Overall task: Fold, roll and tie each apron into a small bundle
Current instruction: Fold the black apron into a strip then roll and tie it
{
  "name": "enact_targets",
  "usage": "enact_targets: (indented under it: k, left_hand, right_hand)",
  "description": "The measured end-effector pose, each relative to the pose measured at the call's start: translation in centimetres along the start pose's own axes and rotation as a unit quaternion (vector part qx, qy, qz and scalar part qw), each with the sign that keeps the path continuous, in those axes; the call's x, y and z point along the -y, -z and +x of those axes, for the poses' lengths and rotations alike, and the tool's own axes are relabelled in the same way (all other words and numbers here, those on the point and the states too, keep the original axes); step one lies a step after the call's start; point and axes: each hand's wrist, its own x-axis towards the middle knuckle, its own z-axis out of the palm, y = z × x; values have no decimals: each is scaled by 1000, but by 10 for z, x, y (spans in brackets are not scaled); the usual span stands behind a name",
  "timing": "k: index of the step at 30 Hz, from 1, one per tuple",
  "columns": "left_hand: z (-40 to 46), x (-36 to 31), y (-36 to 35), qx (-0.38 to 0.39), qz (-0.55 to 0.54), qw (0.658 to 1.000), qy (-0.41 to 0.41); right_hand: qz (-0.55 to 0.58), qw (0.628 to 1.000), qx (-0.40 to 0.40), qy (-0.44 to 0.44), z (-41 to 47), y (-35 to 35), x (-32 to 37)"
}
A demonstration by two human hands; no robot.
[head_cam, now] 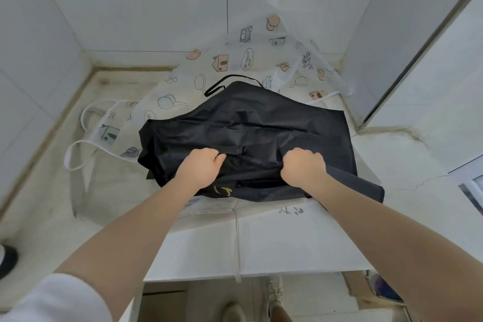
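At the far left, a dark shoe (7,259) shows on the floor, and my white sleeve (55,300) fills the lower corner. On the pale, mottled stone counter (39,204) lie thin white fabric straps (78,149), looped and flat, which belong to the printed apron (230,65). That apron is a thin, whitish, slightly see-through sheet with line drawings of houses, leaves, pans and rabbits; it spreads back toward the tiled wall (156,2) and its far edge runs up against it.

On top of it lies the black apron (261,123), a smooth, matte, crinkly fabric, creased in soft ridges, with a black neck strap (230,80) arching at its far end. Its near edge is bunched toward me, and some yellow marks (222,191) show on that near part, partly covered by my wrist.

My left hand (201,167) is clenched on a fold of the black apron, the fingers curled in and pinching the cloth. My right hand (303,167) is just beside it, fisted round the same gathered ridge of fabric, knuckles up.

Under the black apron's near edge is a flat white sheet (287,243), smooth and stiff-looking, with faint handwriting and a narrow white tie (237,248) trailing over its front edge. Below that, a pale sneaker (274,293) stands on the floor. To the right the counter is cracked, and a grey-framed window edge (418,47) rises diagonally.
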Motion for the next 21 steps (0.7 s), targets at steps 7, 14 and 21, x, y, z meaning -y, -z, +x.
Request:
enact_targets:
  k: [7, 14, 21]
  left_hand:
    - [-4, 14, -20, 97, 162, 974, 124]
    - [-12, -8, -45, -213, 151, 961, -97]
    - [-9, -64, -85, -101, 54, 930, -350]
  right_hand:
    - [86, 979, 177, -49, 8, -13, -40]
    - [82, 973, 208, -63, 13, -19, -52]
    - [140, 959, 244, 30, 19, -29, -53]
